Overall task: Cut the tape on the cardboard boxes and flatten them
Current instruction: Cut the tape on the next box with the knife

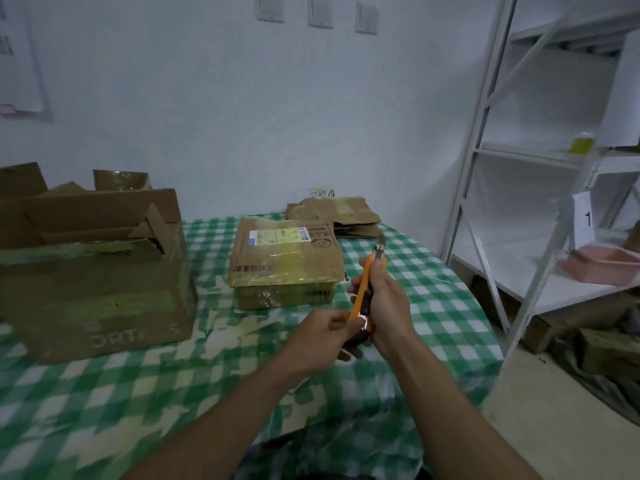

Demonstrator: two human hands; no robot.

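Note:
An orange utility knife (363,289) points up and away over the table, its blade tip showing. My right hand (384,299) grips its handle. My left hand (322,336) pinches the knife's lower end. Just beyond the hands sits a small sealed cardboard box (285,261), bound in yellowish tape with a shipping label on top. A large brown box (97,282) stands at the left, its top flaps open. Flattened cardboard (334,214) lies at the far edge of the table.
The table wears a green and white checked cloth (138,393). A white metal shelf rack (540,161) stands to the right, holding a pink tray (602,263) and a yellow jar (583,142). More cardboard lies on the floor (606,348) under the rack.

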